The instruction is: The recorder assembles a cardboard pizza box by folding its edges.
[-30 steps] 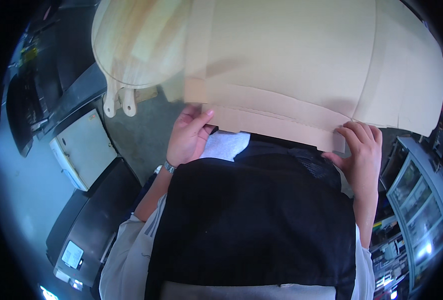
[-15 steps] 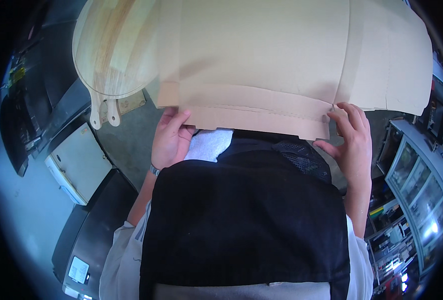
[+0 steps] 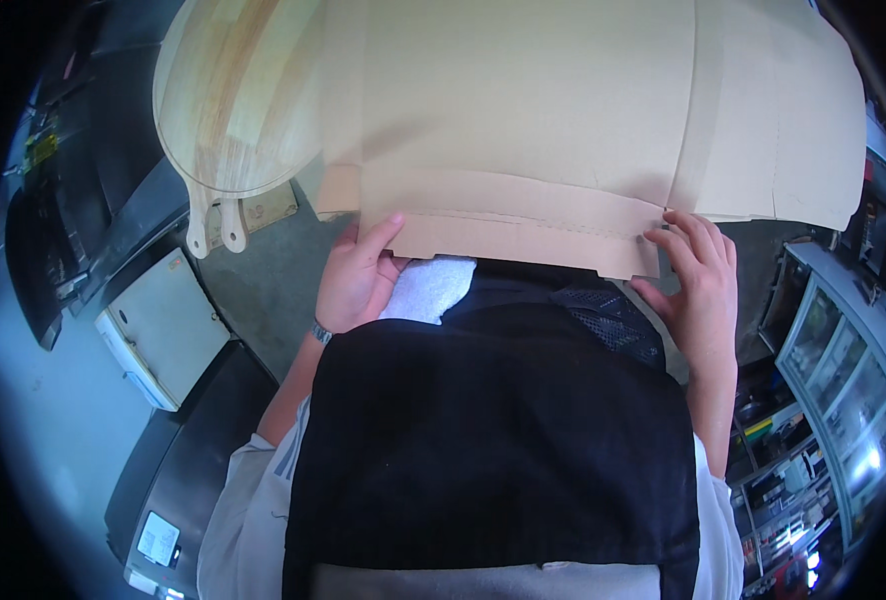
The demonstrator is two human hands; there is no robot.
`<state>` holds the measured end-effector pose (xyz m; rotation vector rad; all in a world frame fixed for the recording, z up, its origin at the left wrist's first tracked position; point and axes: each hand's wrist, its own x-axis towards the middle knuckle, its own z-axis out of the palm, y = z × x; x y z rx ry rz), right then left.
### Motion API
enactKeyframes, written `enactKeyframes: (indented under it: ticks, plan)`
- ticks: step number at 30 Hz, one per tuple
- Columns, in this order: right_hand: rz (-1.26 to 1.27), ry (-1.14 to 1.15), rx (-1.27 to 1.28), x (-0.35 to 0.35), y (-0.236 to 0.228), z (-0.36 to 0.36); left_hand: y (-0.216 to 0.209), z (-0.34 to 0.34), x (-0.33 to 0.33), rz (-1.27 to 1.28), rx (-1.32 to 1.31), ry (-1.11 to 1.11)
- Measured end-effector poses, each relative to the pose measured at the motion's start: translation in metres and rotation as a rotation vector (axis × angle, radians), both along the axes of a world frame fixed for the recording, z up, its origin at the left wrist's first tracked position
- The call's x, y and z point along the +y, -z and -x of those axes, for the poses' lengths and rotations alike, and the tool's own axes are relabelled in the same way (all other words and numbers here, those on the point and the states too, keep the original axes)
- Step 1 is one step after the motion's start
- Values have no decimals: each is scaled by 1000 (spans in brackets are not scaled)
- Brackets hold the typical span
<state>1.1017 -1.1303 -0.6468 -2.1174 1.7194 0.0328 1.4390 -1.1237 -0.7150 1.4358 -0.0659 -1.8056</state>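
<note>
A large flat sheet of tan cardboard point(image 3: 523, 90), creased like an unfolded box, spreads out in front of me. Its narrow front flap point(image 3: 523, 236) has a perforated line and notched edges, and reaches toward my apron. My left hand point(image 3: 355, 278) pinches the left part of this flap, thumb on top and the other fingers mostly hidden underneath. At the flap's right end is my right hand point(image 3: 701, 280). Its bent fingertips touch the end and corner crease, while the thumb stands apart below, so it grips nothing.
Two round wooden boards with handles point(image 3: 238, 110) lie stacked left of the cardboard, partly under it. A light cloth point(image 3: 431, 290) hangs by my black apron point(image 3: 493, 440). A white box-like unit point(image 3: 168, 320) stands at left, a glass-fronted cabinet point(image 3: 843, 350) at right.
My left hand has slid a little to the right along the flap, its thumb further onto the cardboard. My right fingers have shifted slightly at the flap's end. The cardboard has hardly moved.
</note>
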Motion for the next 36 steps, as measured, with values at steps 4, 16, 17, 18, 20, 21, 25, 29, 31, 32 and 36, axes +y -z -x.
enactKeyframes:
  ticks: [4, 16, 17, 18, 20, 21, 25, 29, 31, 32, 36]
  plan:
    - [42, -98, -49, -7, -7, -10, 1, 3, 2, -2, 4, -58]
    - [6, -310, -527, -66, 53, -112, 3, 20, 3, -39, 90, -169]
    - [18, -323, -535, -69, 61, -120, 3, 21, 4, -46, 106, -169]
    - [29, -334, -541, -71, 66, -125, 3, 22, 3, -45, 102, -172]
    - [9, -312, -535, -75, 67, -129, -1, 24, 3, -70, 134, -227]
    - [-10, -282, -521, -76, 67, -130, -1, 24, 4, -71, 130, -233]
    - [-24, -259, -520, -77, 68, -134, -11, 30, 4, -119, 148, -208]
    - [-35, -235, -464, -78, 68, -137, -6, 28, 6, -184, 238, -139]
    - [-26, -231, -454, -79, 68, -138, -11, 30, 5, -182, 204, -134]
    - [-36, -224, -452, -79, 70, -138, -13, 31, 4, -179, 170, -125]
    - [-106, -203, -424, -82, 67, -139, -9, 31, 5, -164, 194, -138]
